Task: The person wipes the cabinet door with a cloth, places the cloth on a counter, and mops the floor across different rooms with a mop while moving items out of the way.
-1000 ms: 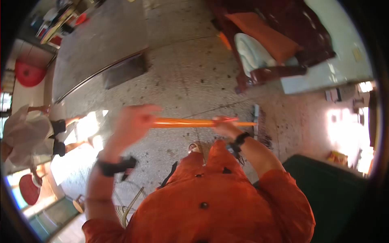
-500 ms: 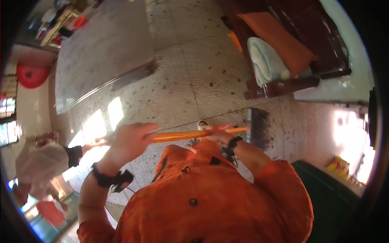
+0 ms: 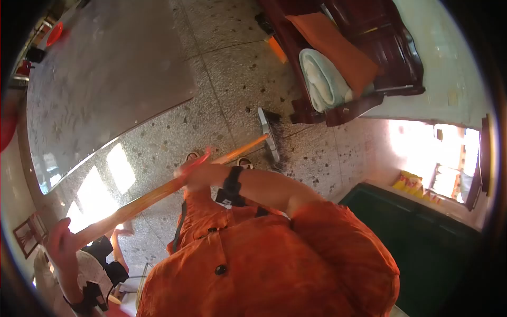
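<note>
A broom (image 3: pixel 268 135) lies slantwise across my front, its dark bristles on the floor and its orange handle (image 3: pixel 134 207) running down to the lower left. My right hand (image 3: pixel 194 173) is closed around the middle of the handle, slightly blurred. Something red and thin (image 3: pixel 204 157) sticks out beside that hand; I cannot make out what it is. At the far left, my left hand (image 3: pixel 62 240) is wrapped round the upper end of the handle. Both wrists carry black bands. My sandalled feet show just beyond the handle.
A grey-topped table (image 3: pixel 116 68) stands ahead on the left. A dark red wooden bench (image 3: pixel 364 37) holds an orange cushion (image 3: pixel 338 50) and a pale folded blanket (image 3: pixel 322 79). A dark green bin (image 3: pixel 406 238) is at right. Another person (image 3: pixel 97 267) is close by at lower left.
My left hand has moved down and left along the handle to its end. My right hand and the broom head have shifted left in view, and the handle is now steeper.
</note>
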Available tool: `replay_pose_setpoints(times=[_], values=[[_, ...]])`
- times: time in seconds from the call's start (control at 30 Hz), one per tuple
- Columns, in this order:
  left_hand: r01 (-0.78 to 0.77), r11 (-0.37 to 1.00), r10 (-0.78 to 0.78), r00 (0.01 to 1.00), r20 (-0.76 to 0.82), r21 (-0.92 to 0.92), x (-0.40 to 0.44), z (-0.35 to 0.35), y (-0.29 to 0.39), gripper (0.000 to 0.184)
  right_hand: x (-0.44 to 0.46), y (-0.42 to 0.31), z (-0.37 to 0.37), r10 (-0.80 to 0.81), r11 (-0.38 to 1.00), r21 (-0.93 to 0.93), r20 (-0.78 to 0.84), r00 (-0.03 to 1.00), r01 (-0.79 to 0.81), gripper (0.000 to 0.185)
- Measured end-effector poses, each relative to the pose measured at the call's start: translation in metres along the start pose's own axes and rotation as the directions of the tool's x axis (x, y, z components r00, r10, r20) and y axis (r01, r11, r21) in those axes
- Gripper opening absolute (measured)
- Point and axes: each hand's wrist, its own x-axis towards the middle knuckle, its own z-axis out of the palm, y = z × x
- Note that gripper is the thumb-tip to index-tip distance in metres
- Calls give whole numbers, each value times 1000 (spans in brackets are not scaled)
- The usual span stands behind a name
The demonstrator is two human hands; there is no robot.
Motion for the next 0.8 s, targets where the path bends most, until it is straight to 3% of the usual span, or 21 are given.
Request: replay_pose_setpoints(times=[0.03, 0.07, 0.13, 0.2, 0.27, 0.3, 0.33, 0.37, 0.43, 0.5, 0.57, 0.63, 0.73, 0.8], values=[[39, 998, -44, 995, -92, -59, -8, -4, -30, 18, 16, -15, -3, -9, 998, -67, 142, 990, 19, 10], [76, 990, -97, 979, -179, -122, -16, -5, -59, 17, 27, -27, -1, 3, 998, -68, 168, 986, 9, 10], [63, 984, -93, 980, -175, -166, -37, 5, -113, 18, 42, -43, 8, 63, 997, -56, 149, 987, -55, 12], [59, 977, -95, 981, -171, -205, -47, 18, -146, 20, 63, -51, 21, 169, 982, -131, 260, 951, -139, 12], [-8, 996, -4, 990, -140, -84, -53, 31, -172, 18, 79, -47, 37, 267, 956, -215, 355, 896, -200, 12], [-45, 999, 42, 992, -119, -24, -56, 39, -184, 18, 82, -41, 45, 233, 961, -214, 288, 929, -175, 12], [186, 964, -196, 980, -38, -189, -70, 53, -198, 21, 84, -33, 53, 196, 965, -216, 217, 956, -149, 13], [202, 958, -213, 977, -33, -203, -75, 63, -209, 21, 87, -23, 61, 200, 964, -219, 238, 950, -148, 13], [113, 992, -126, 936, 330, 58, -59, 83, -190, 25, 89, -1, 74, 176, 947, -295, 160, 971, -123, 13], [369, 917, -271, 855, 443, -150, -41, 106, -154, 29, 87, 21, 73, 175, 947, -296, 149, 973, -125, 12], [369, 903, -225, 840, 493, -218, -38, 142, -147, 29, 77, 48, 72, 177, 948, -288, 131, 976, -133, 12], [385, 910, -184, 708, 682, -154, -28, 179, -137, 29, 62, 82, 69, 131, 899, -421, 2, 991, -118, 17], [419, 890, -187, 699, 690, -183, -3, 244, -109, 29, 46, 139, 43, 252, 876, -438, 56, 966, -203, 15], [301, 918, -85, 785, 614, -258, 17, 286, -88, 31, 30, 179, 26, 334, 809, -539, 92, 938, -235, 16]])
